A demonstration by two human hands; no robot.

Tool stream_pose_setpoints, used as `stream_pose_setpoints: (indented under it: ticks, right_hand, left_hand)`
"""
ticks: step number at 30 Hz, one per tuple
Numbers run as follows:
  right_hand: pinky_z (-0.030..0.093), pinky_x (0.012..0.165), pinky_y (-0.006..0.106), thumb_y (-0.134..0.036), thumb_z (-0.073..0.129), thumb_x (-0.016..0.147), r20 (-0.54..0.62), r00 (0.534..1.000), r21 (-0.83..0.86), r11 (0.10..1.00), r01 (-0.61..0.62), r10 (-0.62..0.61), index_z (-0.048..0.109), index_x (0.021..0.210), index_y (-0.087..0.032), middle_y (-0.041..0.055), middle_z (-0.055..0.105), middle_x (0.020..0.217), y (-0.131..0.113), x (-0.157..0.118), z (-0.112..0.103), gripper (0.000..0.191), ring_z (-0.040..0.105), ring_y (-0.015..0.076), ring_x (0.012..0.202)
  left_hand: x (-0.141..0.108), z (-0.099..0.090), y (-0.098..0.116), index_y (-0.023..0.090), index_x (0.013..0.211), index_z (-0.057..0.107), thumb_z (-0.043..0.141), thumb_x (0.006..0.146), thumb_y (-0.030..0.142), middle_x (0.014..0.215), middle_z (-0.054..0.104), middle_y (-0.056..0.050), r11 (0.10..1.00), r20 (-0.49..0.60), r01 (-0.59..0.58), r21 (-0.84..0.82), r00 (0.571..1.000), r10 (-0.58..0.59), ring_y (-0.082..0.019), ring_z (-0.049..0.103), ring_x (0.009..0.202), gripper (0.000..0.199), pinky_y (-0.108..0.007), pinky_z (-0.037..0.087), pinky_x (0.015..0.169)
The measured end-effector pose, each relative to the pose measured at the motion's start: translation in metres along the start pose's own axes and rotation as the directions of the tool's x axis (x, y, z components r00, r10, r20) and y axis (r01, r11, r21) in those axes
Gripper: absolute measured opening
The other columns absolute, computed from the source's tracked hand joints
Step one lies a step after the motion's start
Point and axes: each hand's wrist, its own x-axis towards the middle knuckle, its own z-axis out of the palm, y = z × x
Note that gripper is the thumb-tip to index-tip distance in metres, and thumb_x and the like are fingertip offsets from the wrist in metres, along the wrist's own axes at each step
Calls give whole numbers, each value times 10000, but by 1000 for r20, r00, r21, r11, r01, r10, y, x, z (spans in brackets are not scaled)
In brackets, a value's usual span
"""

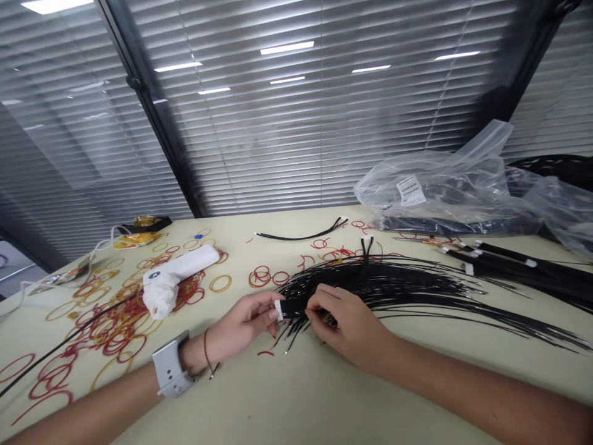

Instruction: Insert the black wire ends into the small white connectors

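A large fan of thin black wires (393, 296) spreads across the pale table (296, 395) to the right of my hands. My left hand (248, 321) pinches the white-tipped end of a black wire bundle (291, 308), and my right hand (345, 322) grips the same bundle a little further along. The white tip (278, 309) pokes out to the left of my left fingers. My right fingers hide part of the bundle. A grey band (171, 366) and a thin dark cord (206, 352) circle my left wrist.
Many loose red and tan rubber bands (111, 327) lie on the table at left, beside a white tissue-wrapped object (178, 279). Bundled black cables with white ends (509, 266) lie at right. A clear plastic bag (435, 185) sits at the back right, and a short black wire (301, 236) lies behind my hands.
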Motion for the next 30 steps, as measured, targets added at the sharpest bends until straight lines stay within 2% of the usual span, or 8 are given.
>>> stream_pose_setpoints:
  ticks: [9,14,17,22,30]
  right_hand:
    - [301,577,215,-117,426,757,-12,1000,10,1000,26,-26,470,697,-150,-7,475,665,-1,0,-1,81,417,84,606]
    - [306,564,210,-155,433,774,49,998,98,994,-53,48,475,706,-163,-11,487,680,-2,1,-3,80,410,85,601]
    - [302,552,210,-159,431,778,66,995,82,994,-75,70,471,698,-163,-11,483,673,-1,1,-2,89,404,86,593]
    - [300,565,228,-153,410,796,53,999,-59,998,13,-10,481,710,-151,1,492,681,-1,0,2,112,399,90,585]
    - [306,574,239,-161,378,824,63,990,-177,975,137,-128,487,748,-148,19,500,716,-2,0,7,134,421,109,618]
  left_hand:
    - [0,1,1,131,860,498,486,787,303,667,480,17,1000,-14,6,-8,1000,-6,-79,473,560,187,-220,410,566]
    - [1,1,1,131,853,505,496,783,312,654,478,19,1000,-17,7,-5,1000,-7,-82,474,554,194,-220,406,559]
    - [1,1,2,127,851,504,490,790,305,643,472,21,1000,-10,1,-11,1000,-1,-78,472,554,189,-208,397,552]
    - [0,4,4,119,847,504,481,796,274,629,459,27,1000,-11,11,-13,1000,-11,-72,468,552,164,-191,384,544]
    - [-1,4,3,125,859,507,468,794,253,658,486,15,1000,17,6,13,1000,-6,-76,459,567,148,-197,373,555]
